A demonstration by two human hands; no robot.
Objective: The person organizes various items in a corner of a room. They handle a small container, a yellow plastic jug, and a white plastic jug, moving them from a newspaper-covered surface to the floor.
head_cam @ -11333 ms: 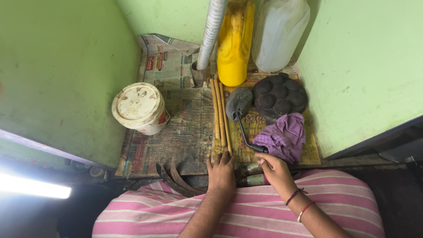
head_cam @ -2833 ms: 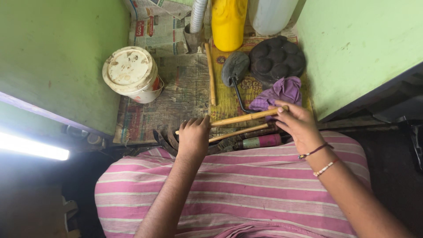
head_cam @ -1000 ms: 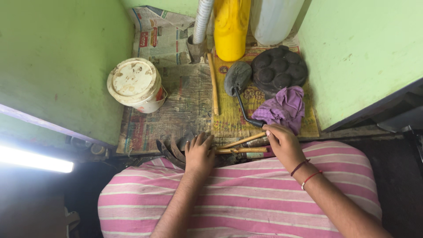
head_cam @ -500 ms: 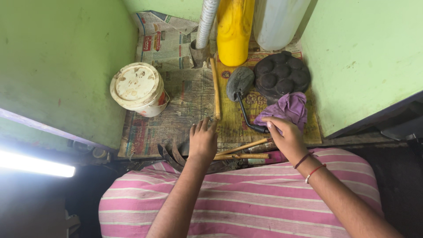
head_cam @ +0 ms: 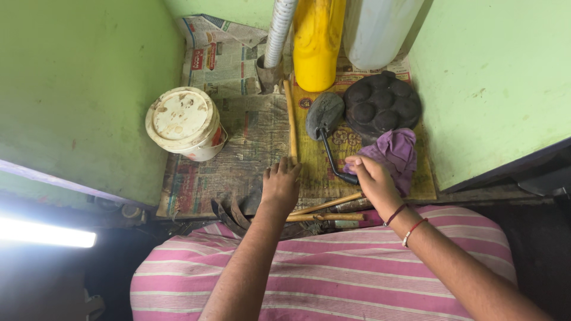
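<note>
The left hand [head_cam: 281, 185] lies flat, fingers spread, its fingertips at the near end of a wooden stick [head_cam: 291, 122] that runs away across the newspaper-lined shelf [head_cam: 238, 154]. It grips nothing. The right hand [head_cam: 370, 178] is loosely curled beside the purple cloth [head_cam: 395, 153], touching the black handle of a ladle [head_cam: 326, 119]; whether it grips it I cannot tell. Two more sticks [head_cam: 327, 211] lie crosswise just under both wrists. A lidded white bucket [head_cam: 184, 122] stands to the left.

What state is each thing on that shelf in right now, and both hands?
White bucket: upright, lid on.
Yellow container: standing.
Dimpled black pan: lying flat.
Purple cloth: crumpled.
Upper wooden stick: lying flat.
Left hand: open, fingertips at that stick's end.
Right hand: beside the black handle; grip unclear.
</note>
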